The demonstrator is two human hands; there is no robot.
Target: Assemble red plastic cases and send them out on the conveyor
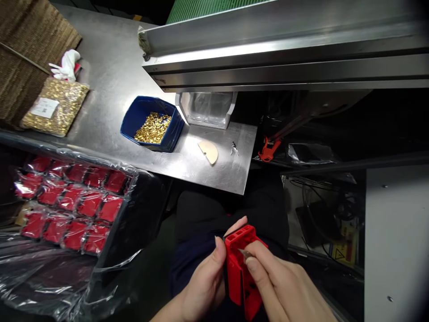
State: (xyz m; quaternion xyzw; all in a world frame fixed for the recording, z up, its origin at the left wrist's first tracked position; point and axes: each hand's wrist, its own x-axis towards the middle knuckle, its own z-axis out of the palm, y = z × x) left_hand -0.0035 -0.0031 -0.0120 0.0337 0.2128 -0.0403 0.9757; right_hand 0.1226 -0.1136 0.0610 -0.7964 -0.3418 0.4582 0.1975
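Observation:
My left hand [208,273] grips a red plastic housing [233,273] by its left side, thumb along the edge, above my lap. The housing is tilted, its hollow ribbed inside turned up, and a black part lines its left edge. Pinched between the thumb and forefinger of my right hand [281,277] is a small pointed metal blade [245,253]. Its tip points into the top of the housing; whether it touches the plastic I cannot tell. The rest of the blade is hidden by my fingers.
On the metal table [103,53] stand a blue bin [179,132] of small brass parts, a grey tray [231,109], a cream half-disc [210,152] and keys [234,148]. A plastic-lined crate [144,201] of wrapped red parts is at left. A metal beam [284,58] crosses above.

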